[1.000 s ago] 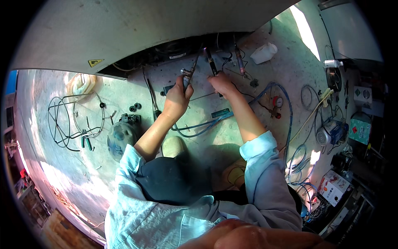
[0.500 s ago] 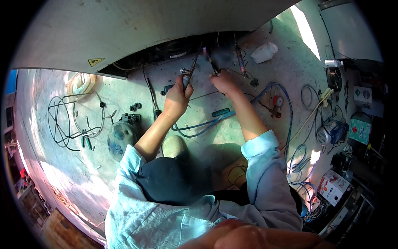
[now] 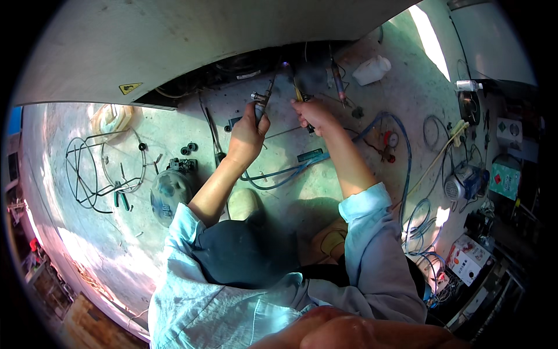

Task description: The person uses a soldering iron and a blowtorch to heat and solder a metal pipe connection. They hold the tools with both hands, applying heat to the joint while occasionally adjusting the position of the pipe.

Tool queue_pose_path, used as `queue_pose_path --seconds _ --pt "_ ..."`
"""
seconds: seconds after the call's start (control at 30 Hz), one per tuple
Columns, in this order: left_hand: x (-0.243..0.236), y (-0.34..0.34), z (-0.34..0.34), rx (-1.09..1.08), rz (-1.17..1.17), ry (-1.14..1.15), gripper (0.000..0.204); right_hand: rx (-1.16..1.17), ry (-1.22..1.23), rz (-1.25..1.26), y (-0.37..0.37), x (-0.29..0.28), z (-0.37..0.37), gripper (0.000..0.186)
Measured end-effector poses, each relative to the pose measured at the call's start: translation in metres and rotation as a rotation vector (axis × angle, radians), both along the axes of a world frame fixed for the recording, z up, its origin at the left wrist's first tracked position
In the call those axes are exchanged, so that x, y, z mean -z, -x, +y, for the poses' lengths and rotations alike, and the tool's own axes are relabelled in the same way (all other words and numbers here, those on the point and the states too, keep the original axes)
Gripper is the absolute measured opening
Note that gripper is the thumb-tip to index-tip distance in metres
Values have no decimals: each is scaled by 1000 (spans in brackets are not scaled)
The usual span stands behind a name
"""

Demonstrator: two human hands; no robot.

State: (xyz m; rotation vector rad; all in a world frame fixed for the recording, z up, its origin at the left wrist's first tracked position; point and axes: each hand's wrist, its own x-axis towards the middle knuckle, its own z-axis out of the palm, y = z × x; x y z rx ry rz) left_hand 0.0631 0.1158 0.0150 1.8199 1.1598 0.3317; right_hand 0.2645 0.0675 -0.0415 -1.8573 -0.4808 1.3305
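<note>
My left hand is closed around the grip of a gas torch, whose thin neck points up toward the dark opening under the big metal cabinet. A small violet flame glows beyond its tip. In my right hand is a slim pliers-like tool, its dark end sticking out below the fist. Its thin upper end reaches up beside the flame; I cannot make out whether it grips anything. Inside the opening, dark parts are mostly in shadow.
The grey metal cabinet overhangs the work. A tool with a reddish handle and a white plastic jug lie to the right. Blue hose loops past a pressure gauge. A black compressor stands left, near coiled tubing.
My right hand has turned and shifted slightly down and left, so more of its tool shows, including an end below the fist. My left hand with the torch has barely moved.
</note>
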Motion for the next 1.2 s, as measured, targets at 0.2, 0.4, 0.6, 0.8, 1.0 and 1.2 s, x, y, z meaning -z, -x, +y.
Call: queue_pose_path --seconds 0.2,0.4,0.6,0.8,1.0,1.2 --pt "0 3 1 -7 -3 -21 41 -24 82 215 1 -10 3 24" --pt "-2 1 -1 -3 32 -4 40 -49 -60 -340 7 9 -1 20" --pt "-2 2 0 10 18 -9 43 16 59 14 0 1 1 22" --pt "-3 5 0 -5 8 24 41 2 57 200 7 -17 4 21" --pt "-2 4 1 7 0 -6 41 -5 54 12 15 -6 3 19" --pt "4 6 0 3 -24 -29 41 211 41 721 11 -17 7 24"
